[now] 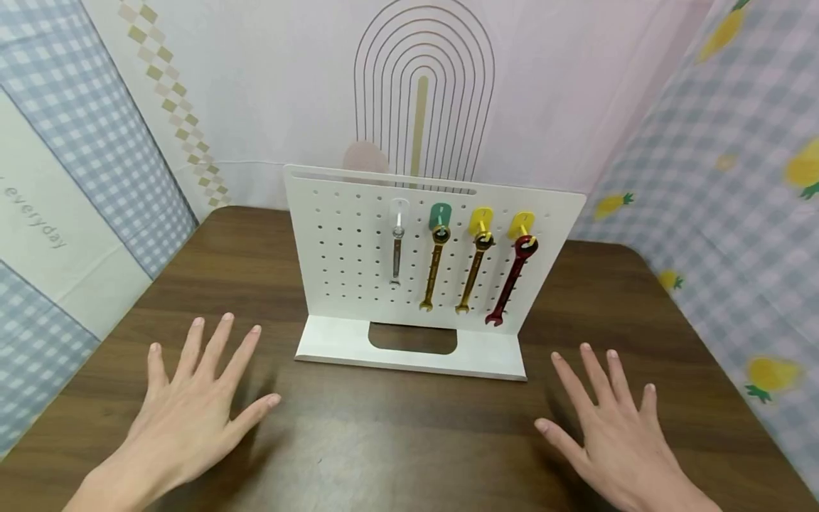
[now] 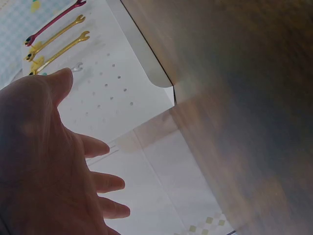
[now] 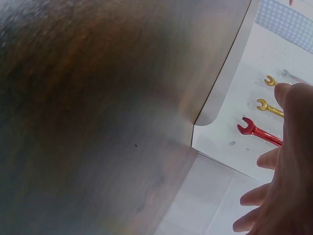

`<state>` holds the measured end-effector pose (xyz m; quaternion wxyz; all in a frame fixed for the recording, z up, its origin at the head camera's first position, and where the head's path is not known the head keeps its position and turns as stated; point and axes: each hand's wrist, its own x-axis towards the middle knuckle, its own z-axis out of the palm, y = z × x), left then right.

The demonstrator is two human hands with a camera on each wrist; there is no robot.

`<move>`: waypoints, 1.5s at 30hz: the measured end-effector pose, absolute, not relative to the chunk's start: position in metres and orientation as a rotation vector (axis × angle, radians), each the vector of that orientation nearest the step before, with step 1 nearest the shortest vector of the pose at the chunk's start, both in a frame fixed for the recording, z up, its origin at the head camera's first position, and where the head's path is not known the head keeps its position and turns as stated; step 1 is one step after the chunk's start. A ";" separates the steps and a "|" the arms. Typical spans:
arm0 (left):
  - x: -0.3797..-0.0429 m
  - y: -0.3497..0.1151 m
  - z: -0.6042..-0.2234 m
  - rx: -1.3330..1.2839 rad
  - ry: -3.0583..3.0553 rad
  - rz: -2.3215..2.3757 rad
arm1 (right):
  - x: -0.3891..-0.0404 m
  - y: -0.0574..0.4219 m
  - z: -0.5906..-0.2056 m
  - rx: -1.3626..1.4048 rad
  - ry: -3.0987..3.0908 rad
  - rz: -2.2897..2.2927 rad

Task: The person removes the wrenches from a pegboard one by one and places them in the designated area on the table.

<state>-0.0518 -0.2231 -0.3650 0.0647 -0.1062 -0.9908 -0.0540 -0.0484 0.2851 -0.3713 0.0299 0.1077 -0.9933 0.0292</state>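
In the head view a white pegboard (image 1: 358, 277) stands on the table, with wrenches hanging from hooks on its right part. From left to right they are a small silver wrench (image 1: 397, 259), a gold wrench (image 1: 434, 274), a second gold wrench (image 1: 470, 281) and a larger red wrench (image 1: 508, 284). My left hand (image 1: 185, 412) is spread over the table left of the board's base, palm down and holding nothing. On the other side, my right hand (image 1: 617, 437) also has its fingers spread and holds nothing. The left wrist view shows the red wrench (image 2: 54, 22) beyond the thumb.
The brown wooden table (image 1: 397, 434) extends around the board. A green hook plate (image 1: 441, 212) and two yellow ones carry the coloured wrenches. Behind hangs a white patterned cloth (image 1: 269, 92), and a checked cloth (image 1: 710, 192) with pineapples borders the right side.
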 end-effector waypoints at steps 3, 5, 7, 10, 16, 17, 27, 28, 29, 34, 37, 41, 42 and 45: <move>-0.051 -0.223 -0.364 -0.332 -2.999 -0.186 | -0.048 0.285 -0.373 0.338 -3.064 0.117; -0.050 -0.222 -0.363 -0.352 -3.001 -0.213 | -0.049 0.285 -0.374 0.347 -3.061 0.156; -0.051 -0.222 -0.362 -0.376 -2.973 -0.239 | -0.052 0.286 -0.372 0.358 -3.050 0.202; -0.054 -0.222 -0.359 -0.408 -2.923 -0.293 | -0.057 0.286 -0.368 0.387 -2.983 0.257; -0.075 -0.216 -0.347 -0.395 -2.849 -0.571 | -0.069 0.283 -0.360 0.440 -2.687 0.404; -0.082 -0.215 -0.345 -0.391 -2.837 -0.640 | -0.071 0.282 -0.358 0.437 -2.653 0.460; -0.150 -0.205 -0.341 -0.279 -2.647 -1.528 | -0.108 0.261 -0.343 0.266 -2.479 1.150; -0.155 -0.204 -0.341 -0.268 -2.632 -1.563 | -0.112 0.259 -0.343 0.245 -2.470 1.223; -0.161 -0.202 -0.342 -0.260 -2.614 -1.593 | -0.116 0.256 -0.341 0.230 -2.458 1.294; -0.180 -0.193 -0.347 -0.224 -2.523 -1.698 | -0.133 0.245 -0.339 0.172 -2.392 1.522; -0.186 -0.188 -0.351 -0.185 -2.492 -1.726 | -0.141 0.240 -0.338 0.136 -2.373 1.605; -0.191 -0.184 -0.354 -0.105 -2.443 -1.776 | -0.149 0.235 -0.335 0.102 -2.350 1.711; -0.193 -0.184 -0.354 -0.085 -2.424 -1.790 | -0.151 0.233 -0.334 0.099 -2.344 1.731; -0.197 -0.182 -0.354 -0.047 -2.366 -1.829 | -0.158 0.231 -0.331 0.115 -2.334 1.771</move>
